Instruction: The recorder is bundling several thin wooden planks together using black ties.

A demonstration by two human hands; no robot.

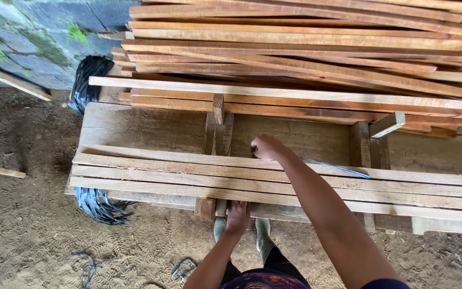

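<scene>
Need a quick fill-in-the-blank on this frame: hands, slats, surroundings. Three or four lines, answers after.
1. The right hand rests on the far edge of the near row of wooden ____.
2. The left hand grips that row's ____ edge.
3. The big stack of slats lies ____ the near row.
4. The black strapping bundle hangs at the row's ____ end.

Answers: slats; near; beyond; left

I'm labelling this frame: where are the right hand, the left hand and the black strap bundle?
right hand (266, 147): head view, on the knuckles at the far slat.
left hand (238, 217): head view, back of hand at the near edge.
black strap bundle (100, 206): head view, its hanging strands.
</scene>
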